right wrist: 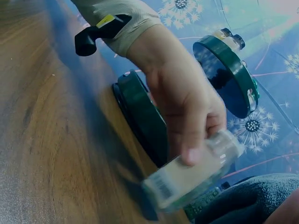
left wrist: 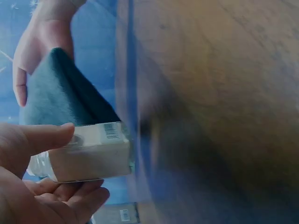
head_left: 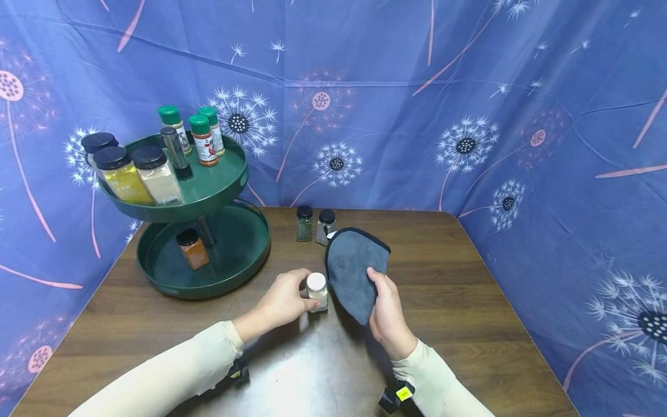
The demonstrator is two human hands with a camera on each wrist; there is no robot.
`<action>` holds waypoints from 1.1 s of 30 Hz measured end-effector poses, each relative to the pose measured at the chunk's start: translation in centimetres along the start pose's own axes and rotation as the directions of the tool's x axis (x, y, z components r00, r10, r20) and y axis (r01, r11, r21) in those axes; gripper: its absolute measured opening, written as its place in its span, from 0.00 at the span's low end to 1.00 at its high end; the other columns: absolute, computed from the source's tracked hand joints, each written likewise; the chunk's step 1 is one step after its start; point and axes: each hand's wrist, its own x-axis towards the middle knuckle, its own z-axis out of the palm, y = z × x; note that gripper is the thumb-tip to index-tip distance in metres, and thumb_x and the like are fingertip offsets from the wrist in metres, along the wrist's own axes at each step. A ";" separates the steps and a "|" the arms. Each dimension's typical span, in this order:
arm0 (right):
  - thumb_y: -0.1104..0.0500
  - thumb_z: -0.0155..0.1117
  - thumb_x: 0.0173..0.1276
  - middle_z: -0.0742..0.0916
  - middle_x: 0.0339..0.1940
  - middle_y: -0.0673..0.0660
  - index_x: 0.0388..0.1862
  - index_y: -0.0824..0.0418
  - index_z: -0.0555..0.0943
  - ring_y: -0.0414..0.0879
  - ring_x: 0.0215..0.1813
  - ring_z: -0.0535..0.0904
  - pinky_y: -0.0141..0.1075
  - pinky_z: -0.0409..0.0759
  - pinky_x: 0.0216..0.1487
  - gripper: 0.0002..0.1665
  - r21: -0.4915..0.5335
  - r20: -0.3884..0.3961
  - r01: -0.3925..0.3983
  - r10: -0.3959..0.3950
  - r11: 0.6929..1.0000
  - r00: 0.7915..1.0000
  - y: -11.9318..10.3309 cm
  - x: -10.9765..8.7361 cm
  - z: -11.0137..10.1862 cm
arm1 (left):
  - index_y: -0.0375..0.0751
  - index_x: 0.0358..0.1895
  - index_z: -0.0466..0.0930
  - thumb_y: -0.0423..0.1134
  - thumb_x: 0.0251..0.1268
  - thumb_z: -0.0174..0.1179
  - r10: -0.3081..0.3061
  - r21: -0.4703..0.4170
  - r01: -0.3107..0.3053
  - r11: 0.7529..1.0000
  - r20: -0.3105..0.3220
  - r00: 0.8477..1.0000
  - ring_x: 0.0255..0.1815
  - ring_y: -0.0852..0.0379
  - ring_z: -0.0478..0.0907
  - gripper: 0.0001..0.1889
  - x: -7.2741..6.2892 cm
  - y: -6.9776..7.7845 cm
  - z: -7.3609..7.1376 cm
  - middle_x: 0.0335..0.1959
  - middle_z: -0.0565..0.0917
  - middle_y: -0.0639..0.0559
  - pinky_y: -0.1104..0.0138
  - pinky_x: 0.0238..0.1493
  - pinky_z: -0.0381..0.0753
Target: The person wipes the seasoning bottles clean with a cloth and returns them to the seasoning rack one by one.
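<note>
My left hand pinches a small square glass spice jar with a white lid between thumb and fingers. Pale contents fill the jar, and a barcode shows near its base in the left wrist view. Just to the right, my right hand grips a grey cleaning cloth with a black border, thumb on its near face. The cloth hangs to a point close beside the jar. In the right wrist view, the cloth is at the lower right and the jar is blurred.
A green two-tier rack stands at the left. Its upper tier bears several spice bottles and black-lidded jars; an orange-brown jar sits below. Behind my hands stand a green-herb jar and another black-lidded jar, partly behind the cloth.
</note>
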 end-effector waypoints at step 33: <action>0.43 0.39 0.82 0.88 0.49 0.47 0.59 0.54 0.72 0.41 0.53 0.85 0.36 0.80 0.58 0.22 0.067 0.146 -0.357 0.345 0.932 0.927 -0.3 -0.8 2.1 | 0.44 0.56 0.82 0.35 0.48 0.81 0.305 -0.160 -0.331 0.930 -0.167 0.938 0.48 0.58 0.81 0.29 -0.4 4.3 -5.0 0.50 0.86 0.54 0.60 0.48 0.81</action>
